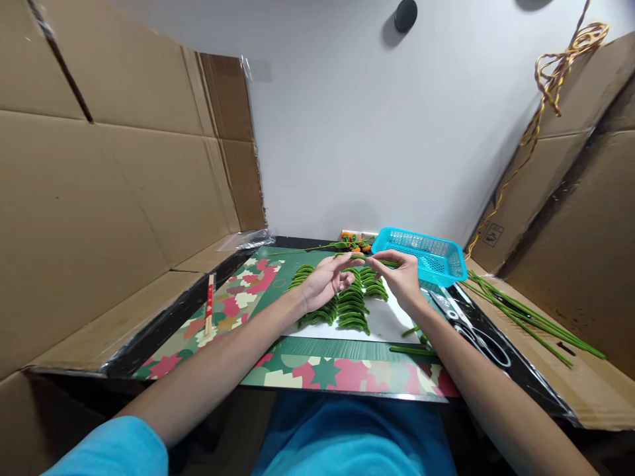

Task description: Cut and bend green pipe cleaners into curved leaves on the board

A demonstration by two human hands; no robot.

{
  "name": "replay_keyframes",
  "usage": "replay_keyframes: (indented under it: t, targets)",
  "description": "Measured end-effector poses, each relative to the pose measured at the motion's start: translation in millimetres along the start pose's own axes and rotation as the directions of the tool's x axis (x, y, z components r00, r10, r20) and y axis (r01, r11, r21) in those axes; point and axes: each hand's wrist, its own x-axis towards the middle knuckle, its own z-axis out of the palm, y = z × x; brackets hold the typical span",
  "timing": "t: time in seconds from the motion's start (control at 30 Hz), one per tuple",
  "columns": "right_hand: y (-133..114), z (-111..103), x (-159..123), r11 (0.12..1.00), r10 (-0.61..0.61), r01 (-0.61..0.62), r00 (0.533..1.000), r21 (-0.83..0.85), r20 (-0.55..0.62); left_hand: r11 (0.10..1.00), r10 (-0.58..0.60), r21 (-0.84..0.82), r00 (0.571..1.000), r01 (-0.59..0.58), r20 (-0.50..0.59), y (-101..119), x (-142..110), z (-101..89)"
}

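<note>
A green pipe cleaner (358, 256) stretches between my two hands above the far part of the table. My left hand (323, 283) pinches one end with thumb and forefinger, palm turned up. On the other side my right hand (403, 276) has its fingertips closed on the same stem. Below them, curved green pipe cleaner pieces (353, 311) lie in several rows on a white sheet (389, 324). The left hand covers part of these rows. A short straight green piece (411, 350) rests near my right forearm.
A blue plastic basket (459, 272) stands behind my right hand, with orange and green pieces (350, 238) to its left. Scissors (489, 347) lie right of my right forearm, long green stems (538, 320) beyond. Wrapped chopsticks (209, 305) are at left. Cardboard walls (124, 178) flank the table.
</note>
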Motion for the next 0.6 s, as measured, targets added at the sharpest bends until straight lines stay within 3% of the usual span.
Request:
replay_keyframes:
  t: [0.3, 0.6]
  targets:
    - [-2.2, -2.2, -1.6, 0.996, -0.030, 0.035, 0.998, -0.082, 0.055, 0.977, 0.040, 0.209, 0.999, -0.036, -0.015, 0.1, -0.8, -2.8]
    - [-0.6, -1.0, -2.8, 0.997, -0.006, 0.013, 0.995, -0.078, 0.097, 0.948, 0.131, 0.295, 0.991, -0.119, -0.020, -2.9, 0.3, -0.6]
